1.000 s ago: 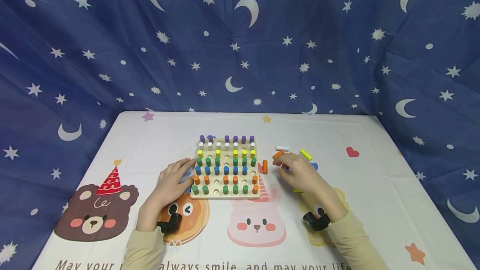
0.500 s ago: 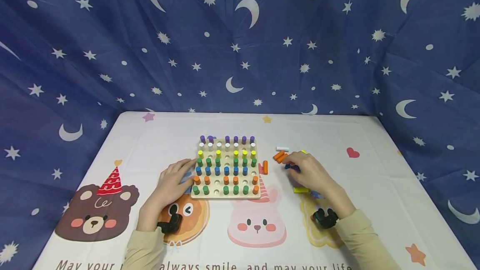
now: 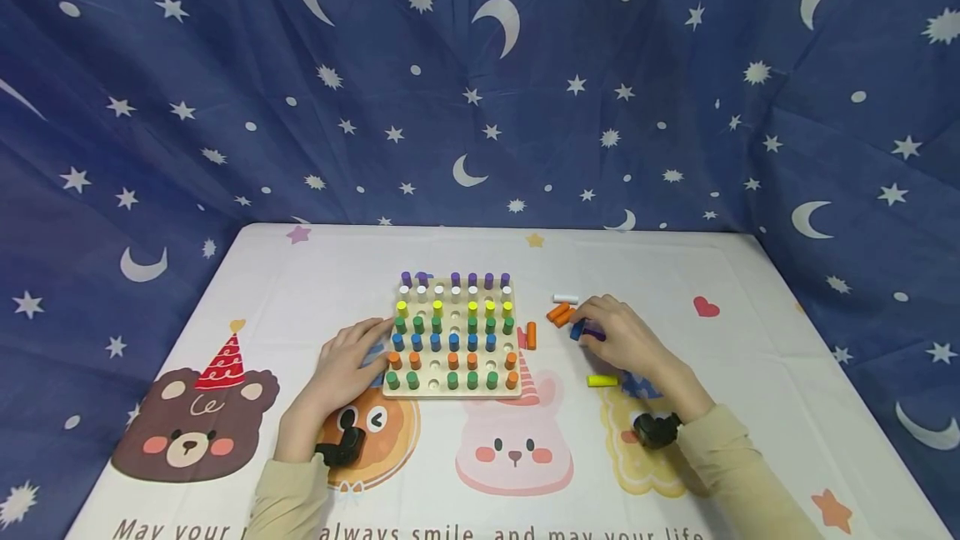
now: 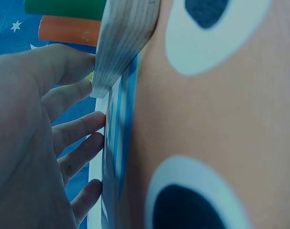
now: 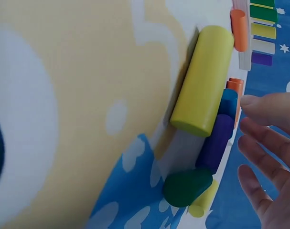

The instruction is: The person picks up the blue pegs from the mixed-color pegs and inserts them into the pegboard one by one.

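A wooden pegboard (image 3: pixel 453 395) stands left of centre, with rows of coloured pegs upright in it. My left hand (image 3: pixel 341 361) rests at its left side; in the left wrist view thumb and forefinger touch the board's edge, other fingers spread. To the right, my right hand (image 3: pixel 622 336) hovers low over loose pegs, fingers slightly bent. Beside its fingertips lie a blue peg (image 3: pixel 577 329) and a purple peg (image 5: pixel 215 143). The right wrist view shows nothing held between thumb and fingers. A green peg (image 5: pixel 187 187) lies near the purple one.
Two orange pegs (image 3: pixel 557 312) lie side by side, a white peg (image 3: pixel 566 299) behind them. Another orange peg (image 3: pixel 531 336) is close to the board's right edge. A yellow peg (image 3: pixel 602 381) lies nearer me. A printed cloth (image 3: pixel 750 357) covers the table.
My right hand has moved right, uncovering a second orange peg, the blue peg and the near yellow peg. The farther yellow peg is now hidden in the head view. My left hand stays put.
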